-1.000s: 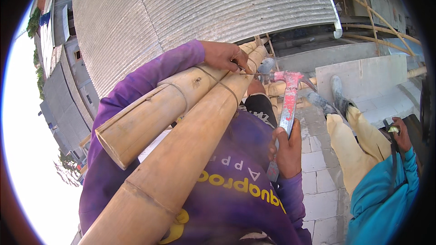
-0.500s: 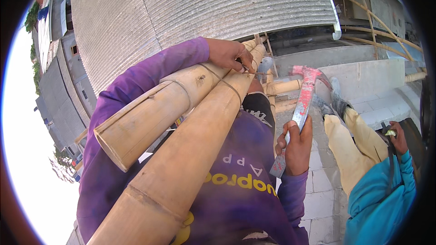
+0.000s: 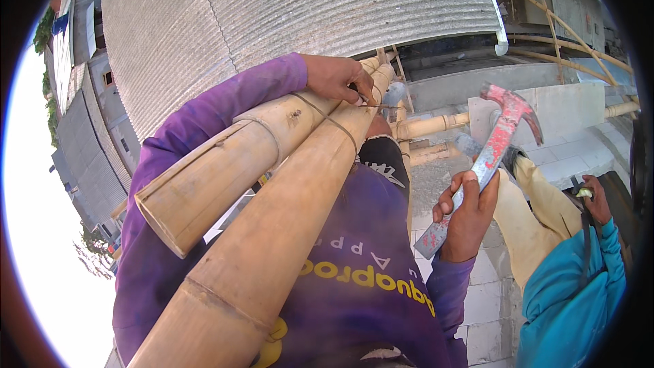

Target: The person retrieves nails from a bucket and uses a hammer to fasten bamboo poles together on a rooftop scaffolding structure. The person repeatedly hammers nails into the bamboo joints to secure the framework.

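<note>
The shirt [image 3: 340,225] was purple, mottled from violet to a deeper, bluish shade. Bold yellow lettering [image 3: 368,281] ran across its front, with smaller white letters [image 3: 355,249] alongside, both upside down in this view. The left sleeve [image 3: 225,104] and right sleeve [image 3: 446,293] were long and purple too. The left hand [image 3: 339,80] and right hand [image 3: 470,217] were bare. Black legwear [image 3: 383,155] carried a white angular marking [image 3: 386,172].

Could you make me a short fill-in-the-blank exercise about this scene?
The right grip holds a worn, red-and-silver ____.
The left grip is at thick, tan, round poles of ____.
The wearer's long-sleeved cloth shirt is mainly ____.
Between left and right, the teal-sleeved co-worker is on the picture's ____ side.

Missing words: hammer; bamboo; purple; right.
</note>
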Motion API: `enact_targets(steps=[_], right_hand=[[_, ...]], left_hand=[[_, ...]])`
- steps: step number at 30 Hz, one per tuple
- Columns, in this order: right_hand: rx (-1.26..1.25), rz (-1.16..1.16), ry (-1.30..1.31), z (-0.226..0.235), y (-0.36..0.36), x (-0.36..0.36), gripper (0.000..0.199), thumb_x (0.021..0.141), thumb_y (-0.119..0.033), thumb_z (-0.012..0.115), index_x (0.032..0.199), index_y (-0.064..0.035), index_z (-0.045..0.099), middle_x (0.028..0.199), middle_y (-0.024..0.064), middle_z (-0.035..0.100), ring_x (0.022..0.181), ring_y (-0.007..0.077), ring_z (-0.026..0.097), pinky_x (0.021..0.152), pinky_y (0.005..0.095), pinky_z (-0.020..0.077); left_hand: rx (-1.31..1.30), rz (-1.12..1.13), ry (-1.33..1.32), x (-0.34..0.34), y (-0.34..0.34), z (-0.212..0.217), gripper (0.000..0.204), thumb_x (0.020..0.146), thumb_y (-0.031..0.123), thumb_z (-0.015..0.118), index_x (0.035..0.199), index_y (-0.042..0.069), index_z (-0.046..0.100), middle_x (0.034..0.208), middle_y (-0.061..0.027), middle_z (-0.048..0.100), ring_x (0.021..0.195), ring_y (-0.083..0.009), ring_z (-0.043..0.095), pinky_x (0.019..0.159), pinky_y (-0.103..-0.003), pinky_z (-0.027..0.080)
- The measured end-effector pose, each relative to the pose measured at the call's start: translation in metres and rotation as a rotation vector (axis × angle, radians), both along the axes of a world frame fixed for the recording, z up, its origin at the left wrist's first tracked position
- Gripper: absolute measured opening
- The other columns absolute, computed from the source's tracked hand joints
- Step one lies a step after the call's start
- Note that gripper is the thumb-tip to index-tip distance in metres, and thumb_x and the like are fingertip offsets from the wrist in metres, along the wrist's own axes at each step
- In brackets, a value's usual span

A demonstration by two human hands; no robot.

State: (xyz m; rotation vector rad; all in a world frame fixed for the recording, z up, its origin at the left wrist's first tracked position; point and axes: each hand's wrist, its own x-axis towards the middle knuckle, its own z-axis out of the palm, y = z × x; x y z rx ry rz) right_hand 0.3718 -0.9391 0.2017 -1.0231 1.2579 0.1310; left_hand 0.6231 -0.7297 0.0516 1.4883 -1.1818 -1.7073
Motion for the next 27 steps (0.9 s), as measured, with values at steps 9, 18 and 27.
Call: enact_targets(steps=[9, 18, 27], right_hand=[[0.334, 0.314, 0.055, -0.010, 0.023, 0.004, 0.028, 0.101, -0.010, 0.045, 0.128, -0.0046, 0.040, 0.086, 0.0059, 0.048, 0.051, 0.0103, 0.047, 0.041, 0.0283, 0.0415], [0.290, 0.448, -0.009, -0.013, 0.022, 0.011, 0.026, 0.102, -0.010, 0.045, 0.127, -0.0051, 0.039, 0.087, 0.0073, 0.050, 0.050, 0.0107, 0.048, 0.039, 0.0286, 0.0430], [0.117, 0.281, -0.012, -0.027, -0.015, 0.003, 0.023, 0.105, -0.016, 0.046, 0.125, -0.0060, 0.046, 0.082, 0.0047, 0.051, 0.048, 0.0086, 0.048, 0.038, 0.0262, 0.0425]], left_hand=[[0.031, 0.041, -0.002, 0.000, 0.002, 0.007, 0.033, 0.096, 0.010, 0.065, 0.127, 0.002, 0.073, 0.106, -0.0110, 0.068, 0.100, -0.0232, 0.062, 0.093, -0.037, 0.049], [0.018, 0.072, 0.063, -0.002, 0.004, 0.000, 0.032, 0.096, 0.010, 0.065, 0.126, 0.002, 0.073, 0.104, -0.0104, 0.069, 0.100, -0.0218, 0.062, 0.093, -0.036, 0.049], [0.078, 0.597, -0.135, 0.021, 0.022, 0.015, 0.037, 0.099, 0.023, 0.064, 0.127, 0.003, 0.073, 0.096, -0.0052, 0.070, 0.090, -0.0166, 0.062, 0.082, -0.034, 0.051]])
